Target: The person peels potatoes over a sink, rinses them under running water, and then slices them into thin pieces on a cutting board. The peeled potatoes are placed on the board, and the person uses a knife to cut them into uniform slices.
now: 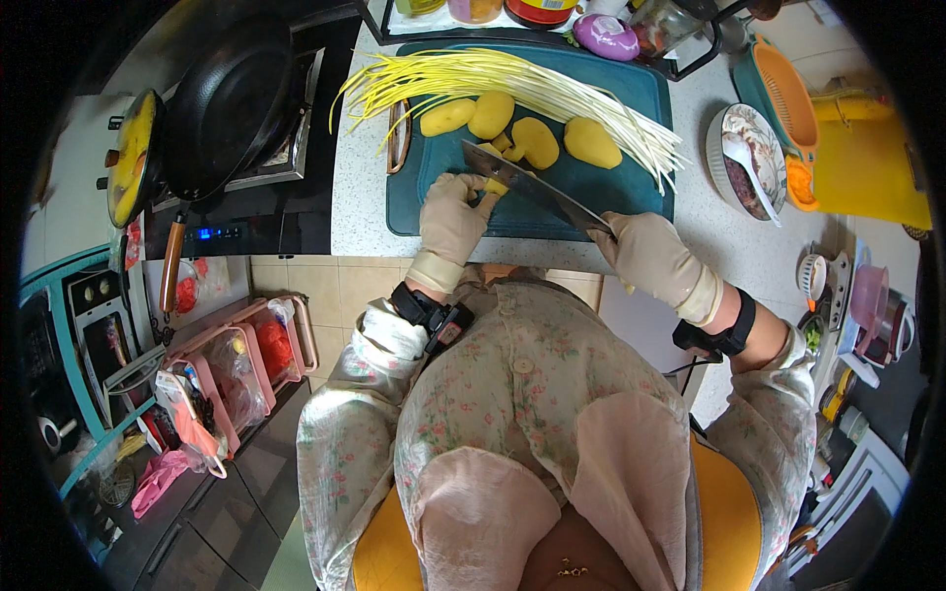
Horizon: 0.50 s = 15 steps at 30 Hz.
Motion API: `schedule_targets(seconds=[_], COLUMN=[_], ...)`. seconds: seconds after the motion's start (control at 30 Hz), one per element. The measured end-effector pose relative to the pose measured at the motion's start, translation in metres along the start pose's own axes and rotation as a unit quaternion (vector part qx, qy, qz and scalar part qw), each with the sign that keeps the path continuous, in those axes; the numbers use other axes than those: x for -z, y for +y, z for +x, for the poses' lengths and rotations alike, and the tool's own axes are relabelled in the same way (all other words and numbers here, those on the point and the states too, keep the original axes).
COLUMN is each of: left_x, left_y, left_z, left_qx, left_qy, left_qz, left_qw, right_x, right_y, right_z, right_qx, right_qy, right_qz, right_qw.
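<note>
My left hand (pixel 457 216), in a pale glove, holds a piece of peeled potato (pixel 496 188) at the near side of a dark teal cutting board (pixel 414 211). The gloved right hand (pixel 641 247) grips a cleaver (pixel 538 186), its broad blade slanting across the board against the piece. Behind the blade lie small potato chunks (pixel 511 150). Several whole peeled potatoes (pixel 535 142) rest around them. A long bundle of yellow-white garlic chives (pixel 510 68) stretches along the board's far side. The cleaver's handle is hidden in my right hand.
A black frying pan (pixel 230 103) sits on the stove at the left, beside a pan lid (pixel 133 159). Right of the board stands a bowl with a white spoon (pixel 746 166), near an orange colander (pixel 787 96). Jars and a purple-wrapped item (pixel 606 37) line the back.
</note>
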State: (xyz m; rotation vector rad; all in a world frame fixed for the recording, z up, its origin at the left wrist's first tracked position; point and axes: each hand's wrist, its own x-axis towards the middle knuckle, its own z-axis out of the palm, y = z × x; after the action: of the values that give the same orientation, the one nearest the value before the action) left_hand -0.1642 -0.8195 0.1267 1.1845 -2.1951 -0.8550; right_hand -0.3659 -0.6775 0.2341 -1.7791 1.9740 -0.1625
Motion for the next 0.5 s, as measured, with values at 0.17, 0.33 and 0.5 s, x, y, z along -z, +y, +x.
schedule_targets(seconds=[0.17, 0.33, 0.5], left_x=[-0.002, -0.006, -0.005], left_y=[-0.003, -0.007, -0.007], left_z=[-0.002, -0.003, -0.001], left_qx=[0.008, -0.039, -0.051], left_qy=[0.008, 0.039, 0.040], left_qz=[-0.009, -0.014, -0.020], left_qw=[1.000, 0.998, 0.998], right_x=[-0.002, -0.015, -0.040], right_y=[0.002, 0.000, -0.003], right_z=[0.001, 0.011, 0.025], right_qx=[0.007, -0.022, 0.011], right_qy=[0.006, -0.036, 0.016], right_qz=[-0.020, 0.004, -0.064], right_qw=[1.000, 0.999, 0.998])
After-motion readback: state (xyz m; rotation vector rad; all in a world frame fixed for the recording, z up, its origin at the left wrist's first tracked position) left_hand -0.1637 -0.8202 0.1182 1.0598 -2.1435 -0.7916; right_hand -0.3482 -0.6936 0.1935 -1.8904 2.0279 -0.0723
